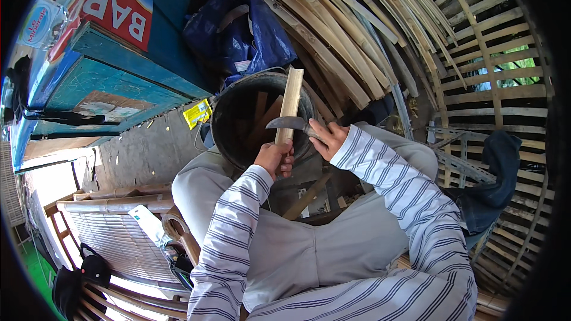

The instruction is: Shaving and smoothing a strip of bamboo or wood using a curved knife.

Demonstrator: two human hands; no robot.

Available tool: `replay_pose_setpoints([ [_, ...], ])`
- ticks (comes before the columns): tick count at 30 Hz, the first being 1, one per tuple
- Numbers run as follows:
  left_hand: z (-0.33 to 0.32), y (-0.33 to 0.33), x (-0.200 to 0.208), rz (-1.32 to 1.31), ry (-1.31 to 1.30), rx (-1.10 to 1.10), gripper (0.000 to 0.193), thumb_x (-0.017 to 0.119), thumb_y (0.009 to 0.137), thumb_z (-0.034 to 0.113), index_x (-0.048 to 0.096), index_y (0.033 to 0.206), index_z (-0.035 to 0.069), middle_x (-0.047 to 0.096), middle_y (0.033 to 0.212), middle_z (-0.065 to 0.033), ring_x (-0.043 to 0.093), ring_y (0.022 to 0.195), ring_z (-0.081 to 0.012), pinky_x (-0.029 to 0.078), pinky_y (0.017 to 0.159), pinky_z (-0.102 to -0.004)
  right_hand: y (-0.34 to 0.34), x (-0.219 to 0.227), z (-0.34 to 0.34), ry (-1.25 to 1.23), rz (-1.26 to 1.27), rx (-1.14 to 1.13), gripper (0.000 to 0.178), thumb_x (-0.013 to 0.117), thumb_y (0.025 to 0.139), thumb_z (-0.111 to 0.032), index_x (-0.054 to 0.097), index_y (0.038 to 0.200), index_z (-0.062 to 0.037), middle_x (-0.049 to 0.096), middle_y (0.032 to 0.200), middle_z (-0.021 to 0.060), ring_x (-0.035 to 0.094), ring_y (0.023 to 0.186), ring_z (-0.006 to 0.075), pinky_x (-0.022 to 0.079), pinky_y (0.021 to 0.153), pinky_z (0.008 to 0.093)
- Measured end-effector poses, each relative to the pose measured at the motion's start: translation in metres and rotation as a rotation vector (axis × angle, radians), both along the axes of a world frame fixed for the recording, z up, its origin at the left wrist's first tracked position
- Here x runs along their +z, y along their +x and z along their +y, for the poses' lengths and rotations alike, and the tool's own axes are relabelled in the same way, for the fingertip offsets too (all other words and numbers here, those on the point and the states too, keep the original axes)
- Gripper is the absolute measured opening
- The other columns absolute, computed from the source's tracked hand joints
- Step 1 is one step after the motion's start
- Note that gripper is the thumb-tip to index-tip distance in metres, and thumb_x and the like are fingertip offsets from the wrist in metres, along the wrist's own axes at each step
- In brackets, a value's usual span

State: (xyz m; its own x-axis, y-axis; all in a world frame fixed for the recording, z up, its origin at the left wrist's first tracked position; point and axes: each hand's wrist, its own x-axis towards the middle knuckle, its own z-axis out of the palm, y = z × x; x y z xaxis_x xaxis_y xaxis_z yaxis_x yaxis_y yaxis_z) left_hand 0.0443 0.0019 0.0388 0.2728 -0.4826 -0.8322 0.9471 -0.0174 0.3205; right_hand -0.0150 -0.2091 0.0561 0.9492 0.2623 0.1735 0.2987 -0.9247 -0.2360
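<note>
My left hand (275, 159) is closed around the lower end of a split bamboo piece (291, 98), which points up and away from me over a dark round bucket (225, 122). In my right hand (328, 139) is a knife (286, 123) with a curved, dull grey blade. Its handle is mostly hidden by my fingers. The blade lies across the bamboo piece, a little above my left hand, with its tip pointing left. Inside the bucket are several brownish strips (260, 106), partly in shadow.
Long bamboo strips (333, 35) are piled beyond the bucket. A blue plastic bag (238, 35) sits behind it, and a teal wooden cabinet (119, 83) stands at left. A yellow packet (197, 113) is by the bucket. Woven bamboo wall (505, 92) at right; bamboo bench (119, 205) at left.
</note>
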Motion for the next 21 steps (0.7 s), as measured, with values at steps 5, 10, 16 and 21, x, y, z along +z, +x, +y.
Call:
replay_pose_setpoints([
  [5,-0.002,-0.003,0.002,-0.040,0.038,-0.040,0.026,0.057,0.093,0.026,0.047,0.080,0.006,0.040,0.057,-0.0005,0.035,0.043,-0.0108,0.030,0.041,-0.0288,0.010,-0.012,-0.023,0.012,0.064,-0.047,0.046,0.067,0.085,-0.029,0.056,0.126,-0.0127,0.060,0.068,0.0185,0.062,0.053,0.0345,0.050,0.046,0.0417],
  [10,0.000,0.000,-0.001,-0.016,0.033,0.007,0.027,0.056,0.094,0.025,0.046,0.078,0.006,0.041,0.057,-0.0013,0.035,0.043,-0.0119,0.031,0.040,-0.0300,0.016,-0.007,0.010,0.176,0.040,-0.093,0.044,0.067,0.085,-0.030,0.059,0.122,-0.0083,0.061,0.071,0.0199,0.064,0.056,0.0352,0.051,0.049,0.0429],
  [16,0.002,-0.001,0.003,0.019,0.019,0.004,0.026,0.056,0.094,0.024,0.047,0.079,0.006,0.041,0.057,-0.0010,0.036,0.043,-0.0122,0.032,0.041,-0.0307,-0.007,0.010,0.015,0.045,0.086,0.051,0.047,0.070,0.082,-0.029,0.059,0.124,-0.0110,0.056,0.066,0.0123,0.060,0.050,0.0309,0.049,0.045,0.0378],
  [21,-0.009,0.004,0.002,-0.025,0.032,0.000,0.025,0.056,0.093,0.024,0.047,0.078,0.005,0.042,0.057,-0.0017,0.036,0.042,-0.0133,0.032,0.041,-0.0317,0.030,-0.024,-0.016,0.009,0.147,-0.295,0.047,0.066,0.085,-0.033,0.057,0.126,-0.0117,0.063,0.074,0.0216,0.064,0.056,0.0366,0.050,0.048,0.0447],
])
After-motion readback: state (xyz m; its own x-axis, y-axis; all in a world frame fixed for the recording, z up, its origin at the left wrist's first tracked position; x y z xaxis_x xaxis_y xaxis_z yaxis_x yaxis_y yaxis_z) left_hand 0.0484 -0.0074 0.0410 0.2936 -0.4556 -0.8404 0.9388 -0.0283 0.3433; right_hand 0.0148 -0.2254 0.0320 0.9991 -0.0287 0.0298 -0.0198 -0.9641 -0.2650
